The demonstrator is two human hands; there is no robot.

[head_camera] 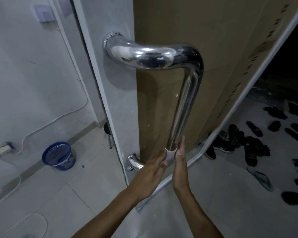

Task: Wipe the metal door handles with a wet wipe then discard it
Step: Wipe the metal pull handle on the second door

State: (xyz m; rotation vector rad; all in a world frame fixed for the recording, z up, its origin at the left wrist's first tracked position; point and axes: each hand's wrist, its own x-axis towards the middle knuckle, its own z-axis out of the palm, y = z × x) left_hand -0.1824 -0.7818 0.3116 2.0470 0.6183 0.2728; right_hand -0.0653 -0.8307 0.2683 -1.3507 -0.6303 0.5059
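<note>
A long polished metal door handle (184,100) runs down the middle of the view, fixed at top and bottom to a white door frame (117,103). A white wet wipe (169,154) is wrapped around the lower end of the bar. My left hand (151,170) pinches the wipe from the left side. My right hand (180,160) presses the wipe against the bar from the right, its fingers extended upward along the metal. The bar's lowest bend is partly hidden behind my hands.
A blue mesh waste basket (58,156) stands on the tiled floor at the left near the wall. Brown cardboard (205,48) covers the door pane behind the handle. Several dark shoes and sandals (258,145) lie on the floor at the right. A white cable (41,127) trails along the wall.
</note>
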